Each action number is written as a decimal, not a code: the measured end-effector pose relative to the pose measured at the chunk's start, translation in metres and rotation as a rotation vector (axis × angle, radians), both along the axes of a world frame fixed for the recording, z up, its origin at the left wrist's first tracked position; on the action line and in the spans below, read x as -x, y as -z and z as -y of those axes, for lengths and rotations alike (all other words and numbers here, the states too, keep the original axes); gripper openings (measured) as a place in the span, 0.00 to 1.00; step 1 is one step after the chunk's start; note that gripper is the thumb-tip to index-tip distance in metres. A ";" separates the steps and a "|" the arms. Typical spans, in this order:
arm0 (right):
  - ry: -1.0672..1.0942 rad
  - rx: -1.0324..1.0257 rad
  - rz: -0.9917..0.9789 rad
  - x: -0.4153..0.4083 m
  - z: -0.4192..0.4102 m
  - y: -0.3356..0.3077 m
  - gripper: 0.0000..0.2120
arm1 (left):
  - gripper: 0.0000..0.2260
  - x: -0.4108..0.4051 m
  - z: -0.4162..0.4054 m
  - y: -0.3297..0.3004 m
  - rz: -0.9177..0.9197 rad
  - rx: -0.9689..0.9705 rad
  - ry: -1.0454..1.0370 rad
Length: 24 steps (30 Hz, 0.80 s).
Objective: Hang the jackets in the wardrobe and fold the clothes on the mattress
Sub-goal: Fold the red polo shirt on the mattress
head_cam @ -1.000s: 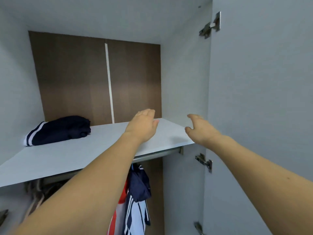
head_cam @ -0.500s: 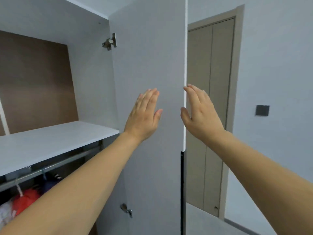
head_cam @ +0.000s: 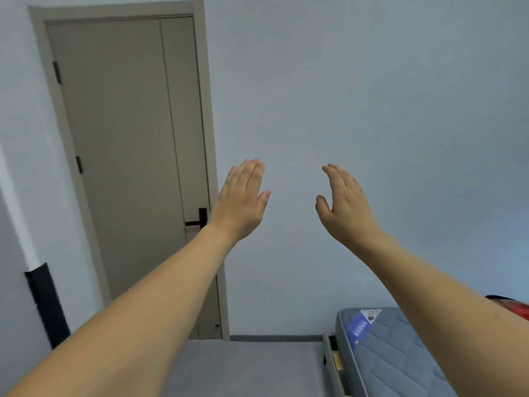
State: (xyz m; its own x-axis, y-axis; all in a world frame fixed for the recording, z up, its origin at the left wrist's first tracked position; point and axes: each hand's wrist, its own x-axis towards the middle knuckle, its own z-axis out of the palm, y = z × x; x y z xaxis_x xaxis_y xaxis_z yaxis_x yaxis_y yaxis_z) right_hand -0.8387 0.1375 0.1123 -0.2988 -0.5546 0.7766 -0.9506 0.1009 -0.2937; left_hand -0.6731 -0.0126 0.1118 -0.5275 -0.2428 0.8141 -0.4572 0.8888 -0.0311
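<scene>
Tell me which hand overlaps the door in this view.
The left hand: its wrist edge covers the black door handle. The right hand shows only against the bare wall.

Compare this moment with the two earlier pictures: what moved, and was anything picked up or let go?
The view swung right, away from the open wardrobe, which is gone from sight; a closed door, bare wall and the corner of a mattress now show. The left hand and right hand rose from the shelf's edge with fingers straightened. Nothing was picked up or let go; both hands stay empty.

A grey quilted mattress [head_cam: 386,356] bears a red garment [head_cam: 515,309] at its edge.
</scene>
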 end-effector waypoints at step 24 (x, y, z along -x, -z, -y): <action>0.852 -0.175 0.489 0.427 -0.114 0.207 0.25 | 0.26 0.598 -0.004 0.200 0.533 -0.127 0.766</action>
